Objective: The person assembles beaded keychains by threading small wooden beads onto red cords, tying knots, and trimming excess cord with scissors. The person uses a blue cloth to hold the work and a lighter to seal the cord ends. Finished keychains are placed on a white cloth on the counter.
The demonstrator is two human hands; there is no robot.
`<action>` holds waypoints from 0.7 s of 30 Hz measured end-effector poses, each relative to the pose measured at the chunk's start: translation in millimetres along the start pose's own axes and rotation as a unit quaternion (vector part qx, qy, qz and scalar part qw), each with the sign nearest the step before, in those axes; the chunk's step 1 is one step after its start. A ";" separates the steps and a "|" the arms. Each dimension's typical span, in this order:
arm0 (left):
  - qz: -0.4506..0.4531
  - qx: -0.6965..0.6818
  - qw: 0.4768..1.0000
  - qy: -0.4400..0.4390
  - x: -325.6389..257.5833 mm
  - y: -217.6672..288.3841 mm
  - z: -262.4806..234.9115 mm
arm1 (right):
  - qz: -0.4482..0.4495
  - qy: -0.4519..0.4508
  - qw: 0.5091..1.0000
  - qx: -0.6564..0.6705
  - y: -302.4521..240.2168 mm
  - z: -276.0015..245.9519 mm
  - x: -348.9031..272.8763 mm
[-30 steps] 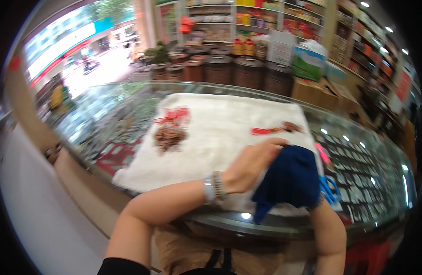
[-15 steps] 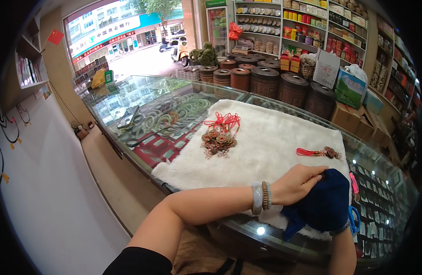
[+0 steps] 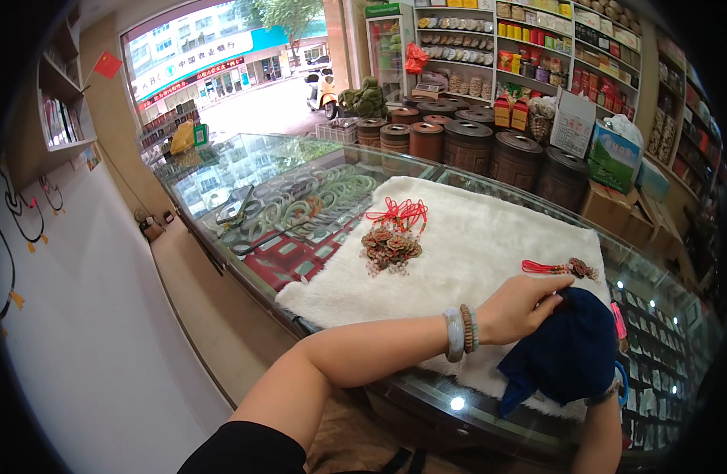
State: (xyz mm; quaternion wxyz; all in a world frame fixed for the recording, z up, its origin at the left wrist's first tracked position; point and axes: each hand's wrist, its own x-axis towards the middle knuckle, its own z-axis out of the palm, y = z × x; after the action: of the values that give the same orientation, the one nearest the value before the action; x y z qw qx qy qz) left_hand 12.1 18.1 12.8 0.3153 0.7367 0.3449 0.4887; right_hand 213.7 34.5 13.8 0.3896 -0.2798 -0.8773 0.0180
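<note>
A dark blue cloth (image 3: 572,347) hangs bunched at the near right, over the edge of a white fur mat (image 3: 474,237). My left hand (image 3: 523,310), fingers pinched, grips the cloth's upper edge. The same cloth covers my right hand; only its wrist with a bracelet and the right forearm (image 3: 602,434) show. Just beyond my left hand lies a coin charm (image 3: 580,269) with a looped red cord. Farther left on the mat sits a pile of similar coin charms (image 3: 391,249), their red cords fanned out behind them.
The mat lies on a glass display counter (image 3: 261,158) with jade bangles (image 3: 332,193) inside. Blue-handled scissors (image 3: 622,385) and a pink object (image 3: 618,321) sit by the mat's right edge. Brown lidded jars (image 3: 515,158) and a cardboard box (image 3: 608,207) stand behind the counter.
The whole scene has shifted slightly right and down in the picture. My left hand still pinches the cloth, whose lower folds have shifted a little.
</note>
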 end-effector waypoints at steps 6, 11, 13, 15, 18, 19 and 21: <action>-0.034 -0.168 0.985 -0.004 10.3 -11.0 -4.0 | 0.144 -0.082 0.983 0.078 -9.4 -9.9 12.0; -0.018 -0.130 0.991 -0.020 7.2 -5.1 -5.1 | -0.062 -0.059 0.991 -0.101 -10.9 -10.3 3.1; -0.064 -0.174 0.983 -0.015 7.7 -1.6 -4.8 | -0.032 -0.039 0.990 -0.130 -11.2 -7.5 -1.1; -0.127 -0.219 0.967 -0.013 6.7 0.2 -6.0 | -0.005 -0.013 0.994 -0.109 -11.0 -5.2 -2.0; -0.135 -0.241 0.961 -0.013 7.9 -1.2 -6.3 | 0.080 0.021 0.995 0.049 -12.7 -4.5 1.6; -0.107 -0.258 0.960 -0.006 8.6 -2.5 -4.9 | 0.145 0.020 0.980 0.133 -14.5 -5.1 3.4; -0.085 -0.265 0.960 0.000 9.1 -5.8 -3.3 | 0.178 0.013 0.970 0.164 -19.2 -7.3 7.5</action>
State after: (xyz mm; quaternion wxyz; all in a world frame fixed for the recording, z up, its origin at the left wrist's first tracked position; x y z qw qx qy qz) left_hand 10.5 29.2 13.8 0.5397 0.5944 0.2645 0.5342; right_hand 205.5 20.7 28.8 0.4320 -0.3642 -0.7931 0.2273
